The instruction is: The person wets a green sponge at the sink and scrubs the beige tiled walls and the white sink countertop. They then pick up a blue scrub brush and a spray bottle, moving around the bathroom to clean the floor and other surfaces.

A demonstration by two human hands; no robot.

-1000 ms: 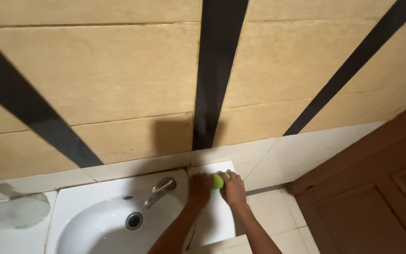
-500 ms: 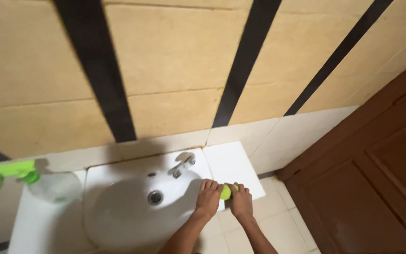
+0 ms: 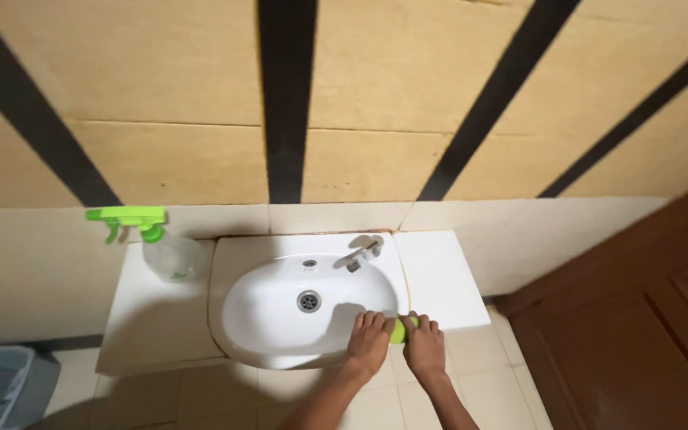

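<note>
On sink (image 3: 236,338) front rim: left hand (image 3: 368,342), right hand (image 3: 424,348), each grip pinching green sponge (image 3: 397,329); its axis unclear.

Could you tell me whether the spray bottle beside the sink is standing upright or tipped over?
Upright: the spray bottle stands on the counter, green trigger head on top.

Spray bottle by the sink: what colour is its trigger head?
Bright green trigger head, head view.

- The sink (image 3: 272,318) is showing glossy white ceramic.
- The tap (image 3: 362,256) is gleaming as polished metal.
- The spray bottle (image 3: 170,253) is looking like clear plastic.
- The sponge (image 3: 399,329) is appearing soft and matt green.
- The door (image 3: 639,334) is showing brown varnished wood.
</note>
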